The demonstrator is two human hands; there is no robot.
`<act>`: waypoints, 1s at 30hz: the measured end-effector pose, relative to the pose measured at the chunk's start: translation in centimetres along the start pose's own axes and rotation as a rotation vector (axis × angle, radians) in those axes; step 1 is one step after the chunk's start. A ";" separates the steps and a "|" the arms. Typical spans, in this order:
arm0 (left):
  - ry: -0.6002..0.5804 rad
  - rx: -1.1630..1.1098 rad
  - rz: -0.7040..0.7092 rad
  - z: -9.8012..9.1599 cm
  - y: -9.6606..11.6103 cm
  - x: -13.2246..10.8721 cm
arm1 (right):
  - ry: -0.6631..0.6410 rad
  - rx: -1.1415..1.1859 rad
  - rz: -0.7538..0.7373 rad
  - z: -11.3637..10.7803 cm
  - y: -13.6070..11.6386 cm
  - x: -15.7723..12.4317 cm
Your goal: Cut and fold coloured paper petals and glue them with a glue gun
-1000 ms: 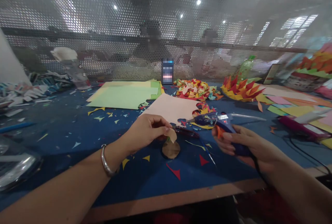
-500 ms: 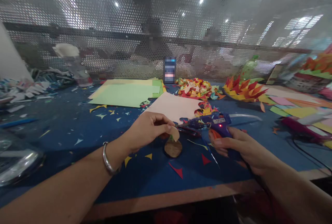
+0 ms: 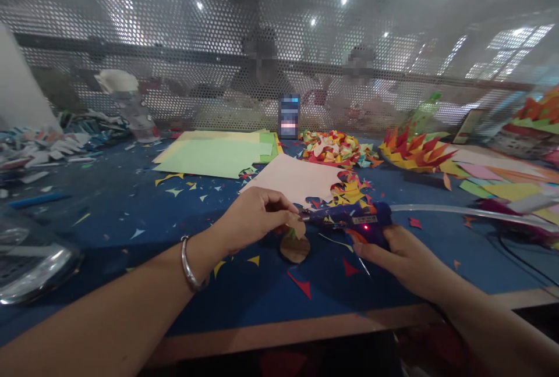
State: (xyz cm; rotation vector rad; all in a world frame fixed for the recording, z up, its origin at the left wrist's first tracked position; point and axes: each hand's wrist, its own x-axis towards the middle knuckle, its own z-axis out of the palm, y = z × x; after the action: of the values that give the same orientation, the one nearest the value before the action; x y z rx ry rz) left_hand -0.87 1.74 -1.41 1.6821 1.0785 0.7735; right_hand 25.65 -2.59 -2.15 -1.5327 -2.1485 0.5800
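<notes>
Between its fingertips my left hand (image 3: 262,214) pinches a small cream paper piece (image 3: 297,227), shaped like a petal. Just below it a round wooden disc (image 3: 294,249) lies on the blue table, with a bit of green at its top edge. My right hand (image 3: 393,252) is wrapped around a blue hot glue gun (image 3: 364,218) with a red light lit. The gun's nozzle points left and is at the paper piece; whether they touch I cannot tell. A long clear glue stick (image 3: 458,213) runs out of its back.
Pale pink paper (image 3: 292,179) and green sheets (image 3: 213,153) lie behind my hands. A heap of cut paper pieces (image 3: 334,147) and a phone (image 3: 289,116) stand farther back. Red and orange paper points (image 3: 414,150) sit right. Scraps litter the blue table (image 3: 174,284).
The glue gun has swung left and levelled, bringing its nozzle to the paper piece in my left hand. More of the glue stick shows behind it. The view has shifted slightly.
</notes>
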 end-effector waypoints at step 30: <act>-0.046 0.090 0.012 -0.1 -0.1 0.2 | -0.030 -0.229 -0.054 0.3 -0.6 -0.5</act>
State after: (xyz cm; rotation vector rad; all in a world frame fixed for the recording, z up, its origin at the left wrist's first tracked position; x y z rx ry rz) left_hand -0.94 1.96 -1.49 1.7752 1.0856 0.6994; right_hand 25.21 -3.21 -2.09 -1.5843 -2.3386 0.3506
